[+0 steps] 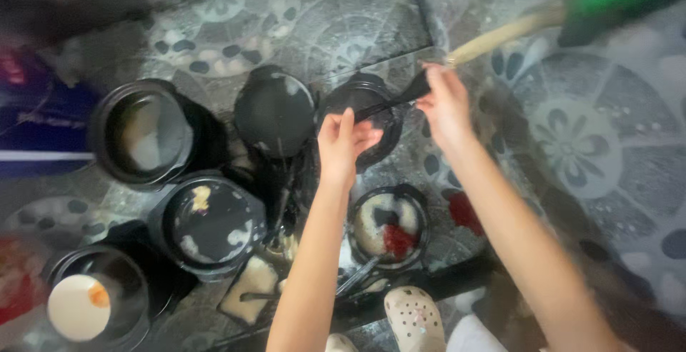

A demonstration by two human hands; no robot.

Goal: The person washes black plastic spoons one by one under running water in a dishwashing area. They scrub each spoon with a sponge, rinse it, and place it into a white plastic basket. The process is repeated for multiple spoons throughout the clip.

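Pan (368,112), small, black, far centre: our left hand (346,141) grips rim, right hand (444,105) pinches handle. Near pans (207,220) hold residue; we judge washing barely begun.

Pots sit on the floor (607,145) before me: the small pan (364,109) right of a lid (275,109), a bowl (389,223) nearer my shoe (414,316).

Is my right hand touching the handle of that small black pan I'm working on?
Touching. The head view shows the right hand with its fingers closed around the handle of the small black pan, no gap between them.
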